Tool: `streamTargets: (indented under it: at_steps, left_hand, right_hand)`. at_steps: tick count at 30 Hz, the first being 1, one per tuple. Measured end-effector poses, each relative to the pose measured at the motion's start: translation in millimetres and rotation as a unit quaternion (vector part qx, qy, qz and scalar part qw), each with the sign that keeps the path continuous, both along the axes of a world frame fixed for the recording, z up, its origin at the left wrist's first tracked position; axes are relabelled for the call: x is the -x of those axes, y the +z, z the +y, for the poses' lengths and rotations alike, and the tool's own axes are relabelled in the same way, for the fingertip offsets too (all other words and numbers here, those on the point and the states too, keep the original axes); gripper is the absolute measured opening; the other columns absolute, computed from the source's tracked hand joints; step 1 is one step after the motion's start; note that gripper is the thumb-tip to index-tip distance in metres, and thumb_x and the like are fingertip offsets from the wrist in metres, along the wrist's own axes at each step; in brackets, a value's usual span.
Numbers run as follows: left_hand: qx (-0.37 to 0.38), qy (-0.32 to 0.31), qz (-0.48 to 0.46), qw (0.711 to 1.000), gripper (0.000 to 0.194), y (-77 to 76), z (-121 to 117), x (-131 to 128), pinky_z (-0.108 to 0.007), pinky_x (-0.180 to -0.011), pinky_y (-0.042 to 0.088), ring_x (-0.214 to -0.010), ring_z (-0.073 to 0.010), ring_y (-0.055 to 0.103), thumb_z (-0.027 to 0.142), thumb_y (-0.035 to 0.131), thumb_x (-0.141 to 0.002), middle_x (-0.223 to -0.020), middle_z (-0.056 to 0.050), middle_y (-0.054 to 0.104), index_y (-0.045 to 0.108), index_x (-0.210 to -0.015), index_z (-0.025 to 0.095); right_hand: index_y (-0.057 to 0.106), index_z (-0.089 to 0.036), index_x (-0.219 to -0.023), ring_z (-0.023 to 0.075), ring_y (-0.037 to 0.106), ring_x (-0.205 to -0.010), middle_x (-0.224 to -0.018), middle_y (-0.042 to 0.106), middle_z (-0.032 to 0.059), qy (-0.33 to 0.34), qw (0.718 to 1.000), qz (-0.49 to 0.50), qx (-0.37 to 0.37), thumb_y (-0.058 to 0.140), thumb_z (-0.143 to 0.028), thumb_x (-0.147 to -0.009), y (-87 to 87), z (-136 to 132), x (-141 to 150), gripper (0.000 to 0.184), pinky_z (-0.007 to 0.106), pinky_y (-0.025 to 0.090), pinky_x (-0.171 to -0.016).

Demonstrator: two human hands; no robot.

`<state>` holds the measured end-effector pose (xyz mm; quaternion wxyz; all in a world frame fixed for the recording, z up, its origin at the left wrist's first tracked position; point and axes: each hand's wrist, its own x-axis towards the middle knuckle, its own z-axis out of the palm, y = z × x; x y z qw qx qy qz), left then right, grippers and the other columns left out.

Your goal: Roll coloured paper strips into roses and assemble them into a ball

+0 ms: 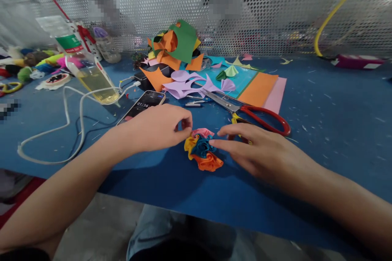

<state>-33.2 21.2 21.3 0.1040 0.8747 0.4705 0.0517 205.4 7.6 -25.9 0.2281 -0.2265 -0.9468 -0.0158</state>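
Observation:
A small ruffled flower [202,147] lies on the blue table, with pink, yellow and orange crumpled petals around a dark blue centre. It looks like paper or cloth; I cannot tell which. My left hand [156,128] is at its upper left edge, thumb and fingers curled together in a pinch by the pink petal. Whatever sits between those fingertips, if anything, is hidden. From the other side my right hand [260,147] reaches in with fingers apart, the tip of one at the blue centre. Red-handled scissors [266,120] rest just beyond my right hand.
Orange sheets [259,89], lilac cut-outs [186,83] and green scraps [183,43] pile up behind. A phone [147,102], a white cable [81,126] and a bottle of yellowish liquid [98,81] stand left. Perforated metal [171,4] backs the table.

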Motion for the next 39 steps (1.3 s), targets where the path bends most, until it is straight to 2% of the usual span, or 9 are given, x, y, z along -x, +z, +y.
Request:
streamTargets:
  at_steps: [2,5,12,16,19,24,27,36,39]
  left_hand:
    - [0.013,0.013,0.013,1.000,0.015,-3.8,0.1,0.4,-0.025,-0.054,0.036,-0.062,-0.0163,0.058,0.025,0.051,-0.082,-0.075,-0.001,0.068,0.065,-0.083,0.020]
    - [0.045,0.031,-0.007,0.998,0.018,-8.2,0.2,-0.9,-0.025,-0.055,0.038,-0.067,-0.0174,0.061,0.025,0.048,-0.083,-0.079,-0.002,0.069,0.064,-0.089,0.020]
    - [0.131,0.044,-0.163,0.977,0.016,-12.3,4.5,-4.2,-0.022,-0.052,0.045,-0.062,-0.0130,0.063,0.024,0.046,-0.085,-0.077,-0.002,0.067,0.059,-0.092,0.017]
    - [0.110,0.032,-0.216,0.970,0.014,-10.8,3.8,-5.3,-0.023,-0.055,0.048,-0.066,-0.0125,0.064,0.026,0.047,-0.087,-0.082,-0.001,0.067,0.059,-0.091,0.019]
    - [0.096,0.018,-0.222,0.970,0.015,-8.2,1.1,-7.1,-0.023,-0.054,0.048,-0.068,-0.0130,0.064,0.029,0.051,-0.086,-0.084,-0.001,0.068,0.060,-0.092,0.019]
    - [0.106,0.000,-0.236,0.966,0.016,-10.3,1.5,-9.7,-0.025,-0.065,0.054,-0.081,-0.0150,0.066,0.030,0.056,-0.084,-0.094,-0.003,0.068,0.059,-0.096,0.019]
    - [0.112,-0.009,-0.244,0.963,0.017,-14.4,4.7,-10.3,-0.027,-0.068,0.055,-0.085,-0.0158,0.067,0.028,0.058,-0.084,-0.095,-0.003,0.067,0.058,-0.098,0.019]
    - [0.114,0.002,-0.289,0.951,0.014,-19.0,7.5,-13.5,-0.026,-0.068,0.055,-0.088,-0.0170,0.067,0.030,0.060,-0.083,-0.109,-0.007,0.063,0.057,-0.090,0.017]
    - [0.118,0.007,-0.335,0.935,0.015,-22.0,9.4,-16.5,-0.027,-0.070,0.055,-0.087,-0.0166,0.067,0.029,0.062,-0.081,-0.110,-0.009,0.062,0.057,-0.086,0.015]
  right_hand:
    - [0.060,-0.024,-0.113,0.0231,0.065,-0.096,-0.112,0.064,0.0093,0.000,0.999,-0.019,-0.039,0.042,-0.014,-0.090,-1.8,1.2,1.9,0.031,0.033,0.054,-0.072]
    - [0.061,-0.020,-0.111,0.0235,0.066,-0.092,-0.111,0.065,0.0106,-0.003,0.999,-0.030,-0.042,0.043,-0.019,-0.091,-4.0,2.3,5.6,0.026,0.035,0.055,-0.071]
    - [0.058,-0.018,-0.100,0.0224,0.066,-0.093,-0.099,0.069,0.0085,-0.067,0.996,0.011,0.051,0.048,-0.024,-0.089,-9.2,9.5,1.1,0.016,0.036,0.055,-0.077]
    - [0.058,-0.019,-0.096,0.0201,0.068,-0.084,-0.093,0.070,0.0059,-0.116,0.987,0.017,0.109,0.052,-0.021,-0.085,-9.8,12.3,-2.0,0.013,0.031,0.054,-0.067]
    - [0.058,-0.020,-0.096,0.0193,0.067,-0.079,-0.093,0.070,0.0053,-0.130,0.985,0.014,0.117,0.053,-0.020,-0.084,-8.4,13.2,-1.9,0.013,0.030,0.054,-0.064]
    - [0.056,-0.018,-0.112,0.0232,0.064,-0.095,-0.110,0.063,0.0107,-0.083,0.994,-0.007,0.064,0.051,-0.020,-0.086,-4.0,14.8,-3.0,0.027,0.036,0.055,-0.073]
    - [0.054,-0.017,-0.118,0.0228,0.063,-0.095,-0.112,0.061,0.0114,-0.043,0.998,-0.030,0.038,0.049,-0.018,-0.088,-1.6,15.5,-4.1,0.031,0.037,0.055,-0.073]
    - [0.056,-0.019,-0.112,0.0213,0.062,-0.098,-0.113,0.061,0.0098,-0.071,0.996,-0.008,0.061,0.050,-0.024,-0.089,-3.4,16.2,-5.5,0.024,0.035,0.053,-0.077]
    - [0.056,-0.020,-0.110,0.0209,0.063,-0.097,-0.112,0.062,0.0092,-0.071,0.995,0.014,0.075,0.051,-0.026,-0.089,-3.2,15.5,-4.2,0.022,0.034,0.053,-0.077]
